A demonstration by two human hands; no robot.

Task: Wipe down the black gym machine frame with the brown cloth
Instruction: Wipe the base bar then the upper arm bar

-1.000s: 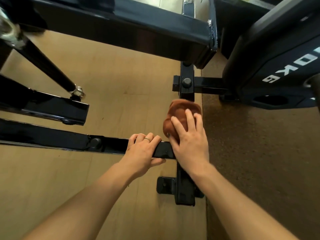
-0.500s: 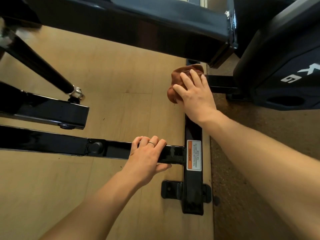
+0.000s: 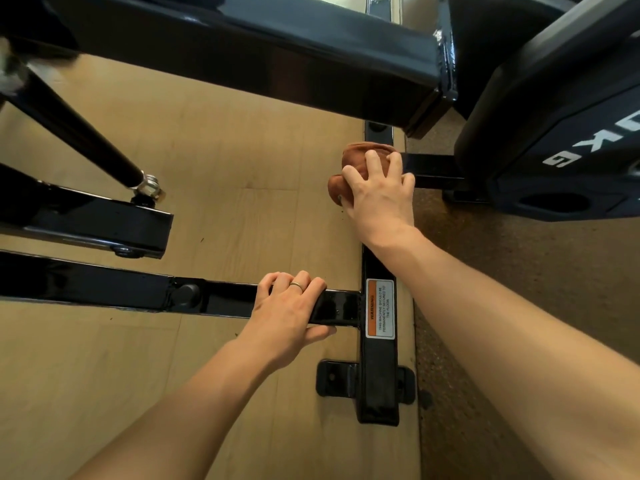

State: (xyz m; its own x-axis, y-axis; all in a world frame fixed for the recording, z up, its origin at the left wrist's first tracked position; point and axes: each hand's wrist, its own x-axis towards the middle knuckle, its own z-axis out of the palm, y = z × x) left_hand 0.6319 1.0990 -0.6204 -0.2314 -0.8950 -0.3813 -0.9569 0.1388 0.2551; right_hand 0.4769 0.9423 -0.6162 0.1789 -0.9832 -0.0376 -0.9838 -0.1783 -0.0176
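Light wood flooring (image 3: 214,161) takes up most of what we see, with a strip of brown speckled rubber mat (image 3: 519,289) running down the right side. Over that sits the black gym machine frame (image 3: 379,382), lots of glossy square tubing: a big beam overhead, a long crossbar coming in from the left, and a floor rail running away from us that it joins in a T. On the far right there's a black weight plate (image 3: 561,140) with white lettering standing on edge. A warning sticker (image 3: 380,308) with an orange stripe is stuck on the floor rail right by the joint.

Our left hand (image 3: 291,313) is wrapped over the crossbar just left of the sticker, fingers curled over the top, thumb underneath, ring on one finger. Our right hand (image 3: 377,192) is further up the rail, fingers spread and bent, pushing the bunched brown cloth (image 3: 353,164) down onto the frame where a short side bar branches toward the plate.
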